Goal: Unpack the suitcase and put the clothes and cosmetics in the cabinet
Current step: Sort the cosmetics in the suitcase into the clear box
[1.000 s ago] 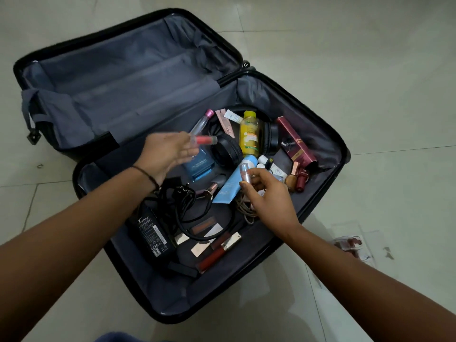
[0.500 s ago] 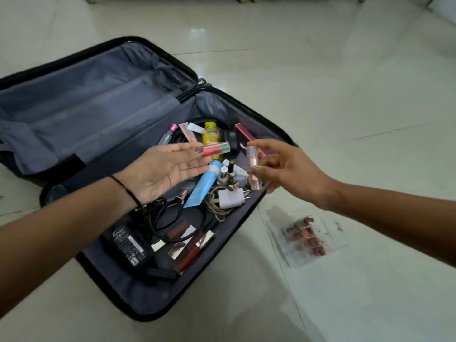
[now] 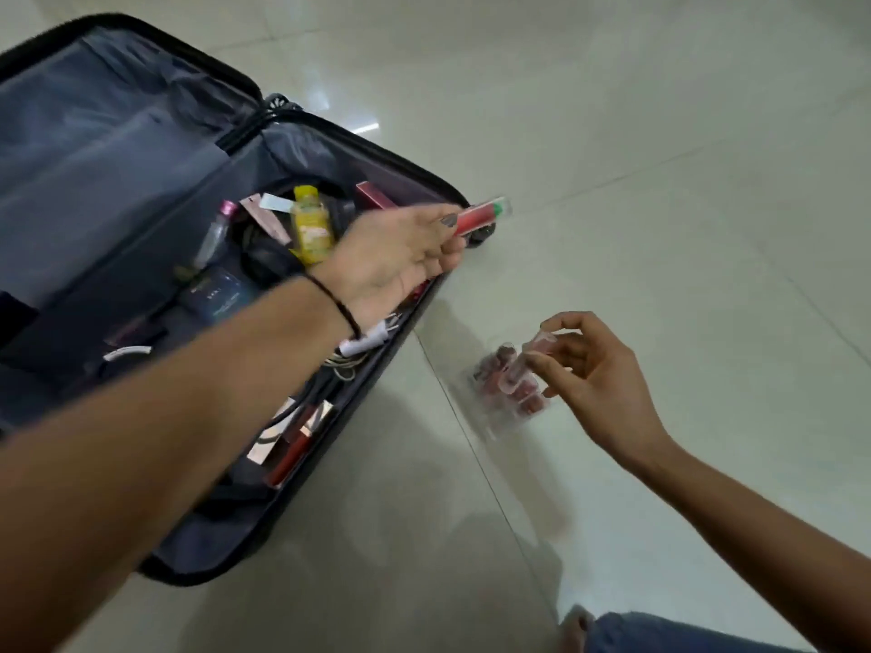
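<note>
Your left hand (image 3: 400, 261) reaches across the open suitcase (image 3: 414, 181) and pinches a red tube (image 3: 480, 214) with a clear cap between thumb and fingertips; the tube projects past the suitcase's right rim, above the floor (image 3: 660, 181). Your right hand (image 3: 594, 374) is over the floor just beside that rim, thumb and fingers closed on a small clear vial (image 3: 532, 355) with pinkish contents. The vial is held directly above a clear plastic tray (image 3: 509, 393) that rests on the floor and contains several dark red items; motion blur prevents you from telling whether the vial touches the tray. The remaining cosmetics lie in the suitcase's near half: a yellow bottle (image 3: 308, 226), a clear bottle with a pink cap (image 3: 217, 230), a dark blue box (image 3: 219, 294), red and gold lipstick tubes (image 3: 292, 440), plus a white plug with cables (image 3: 367, 341). The far half shows only grey lining (image 3: 118, 134).
</note>
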